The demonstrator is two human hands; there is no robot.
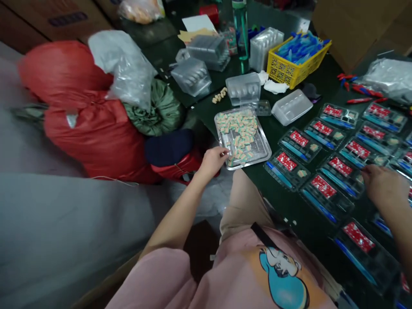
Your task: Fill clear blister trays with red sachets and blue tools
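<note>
My left hand (213,162) is at the near left rim of a shiny metal tray (264,151), thumb and fingers pinched together. Small flat cream pieces with green edges (240,122) lie heaped in that tray; whether one is between my fingertips is too small to tell. Over on the right, my right hand (384,184) reaches down among clear plastic blister trays, its fingers closed at the compartment end of one blister tray (343,174). What those fingers hold is hidden. Each nearby blister tray carries a red-and-white patterned piece (323,186) and a blue pen (318,206); several also hold cream pieces (301,173).
A yellow basket (283,71) of blue pens stands at the back, beside a bottle (240,38) and stacked clear trays (209,51). Red pens (360,101) lie far right. Red sacks (86,128) fill the floor at left. Empty blister shells (292,107) sit behind the metal tray.
</note>
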